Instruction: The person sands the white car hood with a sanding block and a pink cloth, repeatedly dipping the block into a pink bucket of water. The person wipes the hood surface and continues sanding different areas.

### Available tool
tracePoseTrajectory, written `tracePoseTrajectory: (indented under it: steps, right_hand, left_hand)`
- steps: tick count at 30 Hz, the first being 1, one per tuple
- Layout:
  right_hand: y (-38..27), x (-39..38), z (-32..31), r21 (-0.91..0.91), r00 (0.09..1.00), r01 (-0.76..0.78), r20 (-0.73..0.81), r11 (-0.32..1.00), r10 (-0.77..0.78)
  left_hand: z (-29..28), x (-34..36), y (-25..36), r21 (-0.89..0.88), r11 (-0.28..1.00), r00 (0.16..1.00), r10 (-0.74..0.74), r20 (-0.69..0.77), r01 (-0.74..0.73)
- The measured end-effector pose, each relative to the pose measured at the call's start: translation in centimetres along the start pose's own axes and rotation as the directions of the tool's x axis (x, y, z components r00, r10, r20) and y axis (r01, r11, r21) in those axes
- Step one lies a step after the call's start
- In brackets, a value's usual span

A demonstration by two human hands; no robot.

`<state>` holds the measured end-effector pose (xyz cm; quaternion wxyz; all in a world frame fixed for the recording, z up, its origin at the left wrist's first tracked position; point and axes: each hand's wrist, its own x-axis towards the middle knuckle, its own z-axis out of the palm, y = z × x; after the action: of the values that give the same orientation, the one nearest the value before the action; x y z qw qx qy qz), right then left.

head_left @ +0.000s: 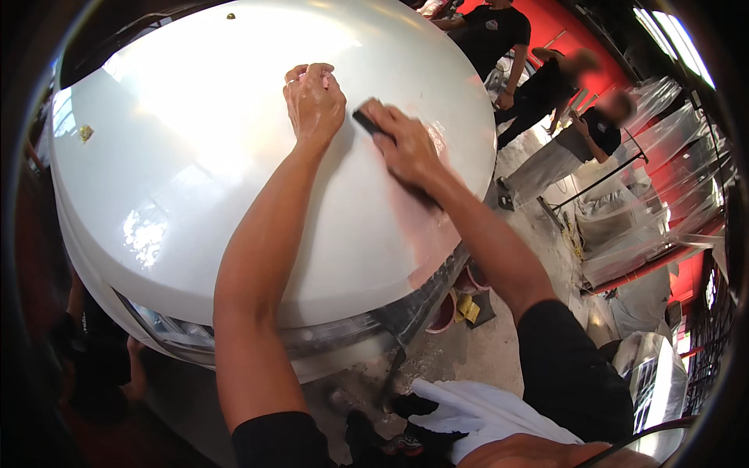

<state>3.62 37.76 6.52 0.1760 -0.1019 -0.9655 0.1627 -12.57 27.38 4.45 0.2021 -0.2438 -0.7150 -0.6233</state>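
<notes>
The left hand (316, 108) curls around a pink thing (325, 79); the right hand (404, 144) grips a black block (363, 121). The white car hood (195, 101) seems only partly rubbed, with a pink patch (424, 234) showing.

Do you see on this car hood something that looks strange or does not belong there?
A pinkish patch near the right side of the white hood breaks its even colour; stain or reflection, I cannot tell. A small yellowish-brown lump at the hood's left also stands out on the smooth surface.
</notes>
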Motion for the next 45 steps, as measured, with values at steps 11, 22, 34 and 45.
tracePoseTrajectory:
  steps: [11, 22, 34, 45]
  right_hand:
    - [-1.1, -1.9, 0.6, -0.002, 0.999, 0.048, -0.019, 0.999, -0.048]
    - [-1.3, -1.0, -0.3, -0.008, 0.993, 0.095, -0.069, 0.995, -0.096]
    - [0.4, -2.6, -0.2, -0.006, 0.99, 0.125, -0.068, 0.992, -0.125]
    - [5.6, -1.0, -1.4, -0.151, 0.977, -0.023, -0.213, 0.988, -0.01]
  left_hand:
    - [-0.4, 0.2, -0.1, 0.007, 0.999, 0.999, 0.054, 0.003, -0.054]
    - [0.4, 0.0, -0.3, -0.031, 0.999, 1.0, 0.01, 0.027, -0.009]
    - [-0.2, 0.1, -0.7, -0.021, 1.0, 0.992, 0.005, 0.123, -0.002]
    - [-0.3, -0.4, -0.1, 0.052, 0.999, 0.986, -0.021, 0.165, 0.013]
